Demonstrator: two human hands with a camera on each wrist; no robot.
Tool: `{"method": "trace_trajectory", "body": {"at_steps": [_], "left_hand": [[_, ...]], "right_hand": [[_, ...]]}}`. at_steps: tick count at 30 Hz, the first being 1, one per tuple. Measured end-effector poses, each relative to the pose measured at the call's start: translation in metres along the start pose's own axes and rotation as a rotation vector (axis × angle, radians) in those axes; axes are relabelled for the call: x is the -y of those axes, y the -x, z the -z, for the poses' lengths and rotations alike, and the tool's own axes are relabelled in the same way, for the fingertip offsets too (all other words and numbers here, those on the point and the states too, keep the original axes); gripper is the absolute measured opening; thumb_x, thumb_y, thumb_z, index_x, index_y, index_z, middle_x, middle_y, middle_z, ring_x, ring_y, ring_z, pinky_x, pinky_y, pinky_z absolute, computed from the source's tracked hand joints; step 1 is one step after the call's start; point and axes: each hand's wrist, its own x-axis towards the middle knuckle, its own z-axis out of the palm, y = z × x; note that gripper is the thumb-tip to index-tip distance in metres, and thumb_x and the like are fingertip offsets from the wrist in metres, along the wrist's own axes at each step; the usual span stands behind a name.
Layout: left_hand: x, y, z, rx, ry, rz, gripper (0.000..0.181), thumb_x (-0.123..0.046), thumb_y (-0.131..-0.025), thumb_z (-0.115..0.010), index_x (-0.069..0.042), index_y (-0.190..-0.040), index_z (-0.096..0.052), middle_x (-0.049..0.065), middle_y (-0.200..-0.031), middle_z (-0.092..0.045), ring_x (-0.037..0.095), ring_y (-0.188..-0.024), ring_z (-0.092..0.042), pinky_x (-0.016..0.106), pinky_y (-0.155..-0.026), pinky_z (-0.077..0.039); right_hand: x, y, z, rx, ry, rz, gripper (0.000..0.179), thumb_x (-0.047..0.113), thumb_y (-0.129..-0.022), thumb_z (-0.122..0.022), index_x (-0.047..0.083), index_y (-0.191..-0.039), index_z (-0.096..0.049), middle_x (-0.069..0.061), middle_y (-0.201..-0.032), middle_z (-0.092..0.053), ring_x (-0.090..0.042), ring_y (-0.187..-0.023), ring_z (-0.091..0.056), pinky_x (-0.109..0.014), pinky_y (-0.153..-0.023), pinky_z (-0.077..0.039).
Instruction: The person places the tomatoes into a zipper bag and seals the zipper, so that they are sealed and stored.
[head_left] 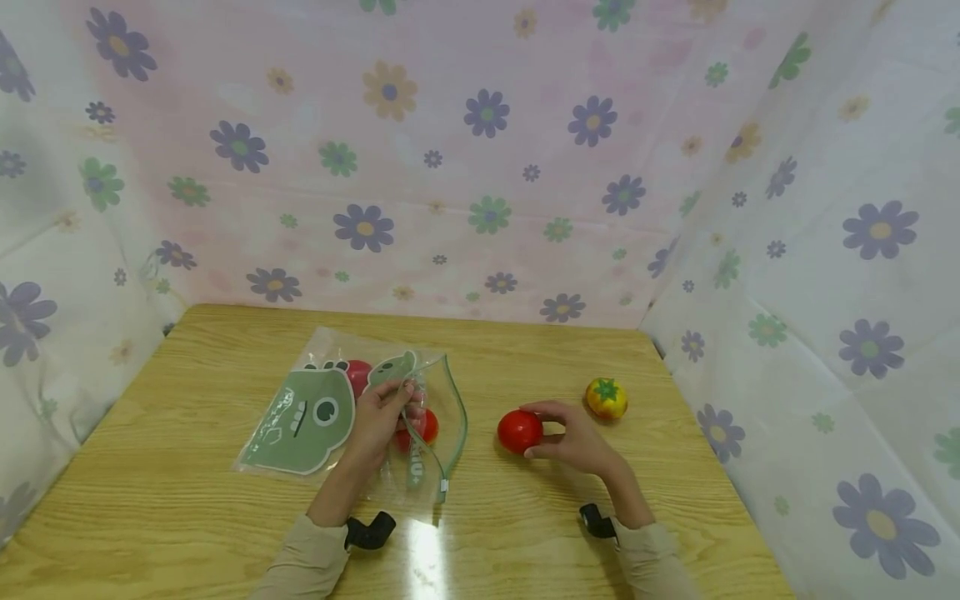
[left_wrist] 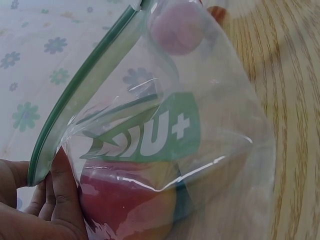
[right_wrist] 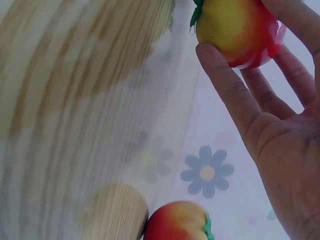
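Note:
My left hand (head_left: 377,421) pinches the rim of a clear zip bag (head_left: 300,429) printed with a green cartoon face. The bag's green zip edge (left_wrist: 75,95) stands apart from the other side at the mouth. Inside lie a pinkish-red round fruit (head_left: 358,375) and a red and yellow one (left_wrist: 127,200), seen through the plastic. To the right of the bag, my right hand (head_left: 577,442) holds a shiny toy tomato (head_left: 520,432) between thumb and fingers. In the right wrist view this tomato (right_wrist: 240,30) shows a yellow side and a green leaf top.
Another red and yellow toy tomato (head_left: 606,398) with a green top sits on the wooden table (head_left: 525,542), just beyond my right hand. A flower-printed cloth (head_left: 480,167) hangs behind the table and along both sides.

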Motion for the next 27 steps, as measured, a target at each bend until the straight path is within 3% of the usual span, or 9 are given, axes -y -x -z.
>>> {"method": "trace_trajectory", "body": {"at_steps": [18,27], "left_hand": [[0.001,0.0,-0.001,0.011,-0.007,-0.015,0.024,-0.01,-0.105,-0.056,0.01,-0.118,-0.061,0.001,-0.082,-0.07,0.009,-0.066,-0.067,0.024,-0.063,-0.061],[0.0,0.002,-0.001,0.022,-0.013,-0.025,0.025,-0.01,-0.105,-0.057,0.011,-0.119,-0.06,0.004,-0.084,-0.07,0.009,-0.066,-0.066,0.023,-0.061,-0.06]], "right_hand": [[0.018,-0.022,-0.031,-0.012,-0.092,0.042,0.061,0.004,-0.083,-0.084,0.011,-0.138,-0.06,-0.013,-0.141,-0.056,-0.038,-0.129,-0.056,-0.043,-0.097,-0.058],[0.032,-0.028,-0.049,-0.008,-0.125,0.068,0.061,0.004,-0.081,-0.085,0.012,-0.137,-0.062,-0.012,-0.14,-0.057,-0.038,-0.126,-0.058,-0.039,-0.094,-0.059]]}}
